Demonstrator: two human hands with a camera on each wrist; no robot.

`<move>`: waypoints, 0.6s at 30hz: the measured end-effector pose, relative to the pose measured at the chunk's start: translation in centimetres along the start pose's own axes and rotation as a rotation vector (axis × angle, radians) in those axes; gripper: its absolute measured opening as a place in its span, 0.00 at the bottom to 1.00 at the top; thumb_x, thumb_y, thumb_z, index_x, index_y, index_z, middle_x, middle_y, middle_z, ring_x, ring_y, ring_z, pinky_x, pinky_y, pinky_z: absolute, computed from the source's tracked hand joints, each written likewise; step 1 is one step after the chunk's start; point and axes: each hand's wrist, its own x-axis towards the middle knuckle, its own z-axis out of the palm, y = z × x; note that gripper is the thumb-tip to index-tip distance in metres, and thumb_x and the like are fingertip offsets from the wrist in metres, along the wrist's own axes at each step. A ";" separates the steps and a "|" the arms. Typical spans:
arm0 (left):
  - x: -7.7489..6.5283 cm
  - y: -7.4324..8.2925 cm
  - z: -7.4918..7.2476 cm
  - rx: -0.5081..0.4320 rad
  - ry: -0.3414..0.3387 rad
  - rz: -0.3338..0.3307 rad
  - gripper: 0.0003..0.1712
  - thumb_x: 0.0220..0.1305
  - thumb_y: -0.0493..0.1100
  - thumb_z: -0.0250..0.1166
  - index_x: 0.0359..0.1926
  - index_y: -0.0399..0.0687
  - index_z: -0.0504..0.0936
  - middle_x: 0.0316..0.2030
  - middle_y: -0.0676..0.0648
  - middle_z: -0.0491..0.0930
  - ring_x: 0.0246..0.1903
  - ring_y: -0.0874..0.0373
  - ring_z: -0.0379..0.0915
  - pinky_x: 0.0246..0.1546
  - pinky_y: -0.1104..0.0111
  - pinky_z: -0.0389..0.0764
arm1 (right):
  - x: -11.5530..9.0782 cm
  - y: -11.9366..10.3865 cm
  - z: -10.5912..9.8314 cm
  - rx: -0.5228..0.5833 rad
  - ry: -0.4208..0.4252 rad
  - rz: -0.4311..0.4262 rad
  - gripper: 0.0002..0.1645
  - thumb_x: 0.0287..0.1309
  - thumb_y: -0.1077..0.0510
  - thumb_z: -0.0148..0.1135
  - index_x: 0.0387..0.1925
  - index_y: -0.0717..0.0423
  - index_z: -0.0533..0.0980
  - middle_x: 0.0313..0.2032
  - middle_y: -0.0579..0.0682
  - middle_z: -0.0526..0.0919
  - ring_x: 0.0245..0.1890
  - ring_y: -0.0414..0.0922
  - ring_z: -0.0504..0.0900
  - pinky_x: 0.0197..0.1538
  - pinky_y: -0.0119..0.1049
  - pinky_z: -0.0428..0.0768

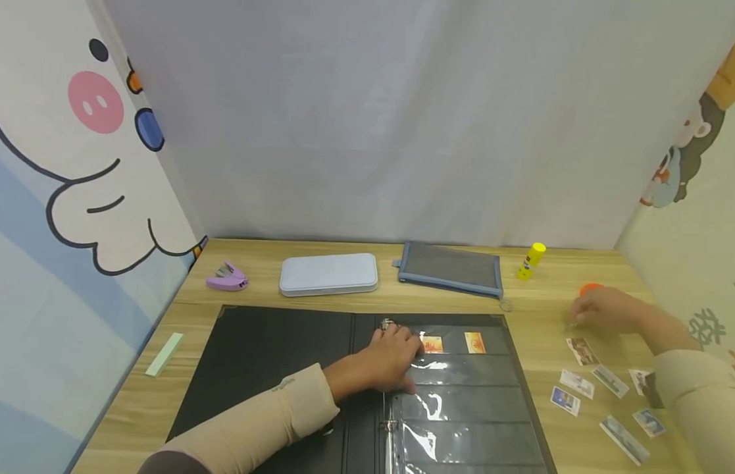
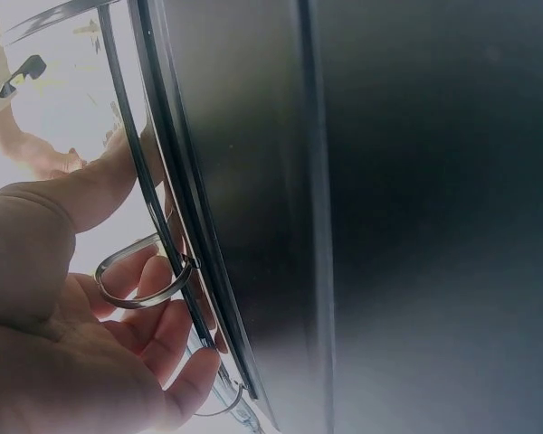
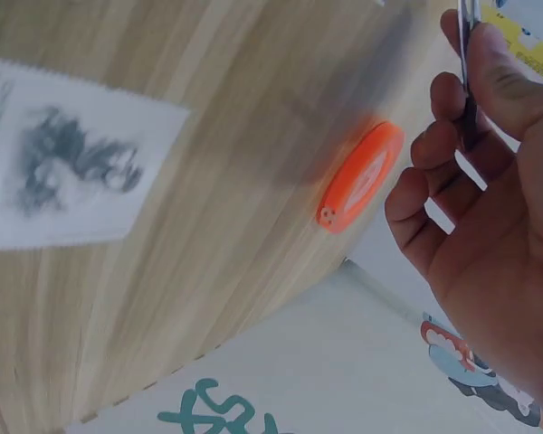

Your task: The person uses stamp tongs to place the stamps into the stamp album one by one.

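A black ring-binder stamp album [image 1: 284, 368] lies spread flat, with a page of clear pockets [image 1: 470, 401] on its right side. My left hand [image 1: 393, 359] rests on the page's upper left by the metal ring [image 2: 145, 271], its fingers loosely extended. Two orange stamps, one left [image 1: 433, 344] and one right [image 1: 476, 342], sit in the top pocket; fingertips reach the left one. My right hand [image 1: 610, 309] is raised over the table's right side, pinching metal tweezers [image 3: 469, 72]. Below it lies a brown stamp [image 1: 582, 351]; an orange oval item [image 3: 362, 178] is just beyond.
Several loose stamps, including a blue one [image 1: 565, 400], are scattered right of the album. Along the back stand a purple stapler [image 1: 228, 278], a pale case [image 1: 328, 274], a mesh pouch [image 1: 450, 268] and a yellow glue stick [image 1: 531, 261]. A pale green strip [image 1: 164, 354] lies left.
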 end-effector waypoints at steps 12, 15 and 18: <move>-0.1 0.1 -0.2 -0.008 0.003 -0.005 0.33 0.47 0.59 0.74 0.54 0.59 0.74 0.51 0.53 0.73 0.55 0.55 0.63 0.51 0.60 0.65 | -0.7 0.1 0.6 0.100 -0.042 -0.058 0.10 0.56 0.62 0.62 0.24 0.44 0.76 0.25 0.32 0.77 0.28 0.25 0.69 0.32 0.28 0.70; -0.2 0.1 -0.2 -0.010 0.006 -0.001 0.33 0.47 0.59 0.74 0.53 0.58 0.74 0.51 0.53 0.73 0.55 0.55 0.63 0.51 0.60 0.64 | -0.5 0.2 0.9 0.094 -0.022 -0.056 0.13 0.57 0.61 0.62 0.21 0.42 0.73 0.21 0.31 0.70 0.24 0.25 0.63 0.30 0.27 0.64; -0.2 0.1 -0.3 -0.008 0.007 0.000 0.33 0.47 0.59 0.74 0.53 0.58 0.74 0.51 0.52 0.73 0.55 0.55 0.63 0.51 0.60 0.65 | 0.0 -0.4 0.5 0.058 0.018 0.004 0.11 0.59 0.59 0.61 0.24 0.40 0.76 0.24 0.31 0.74 0.26 0.25 0.66 0.32 0.29 0.69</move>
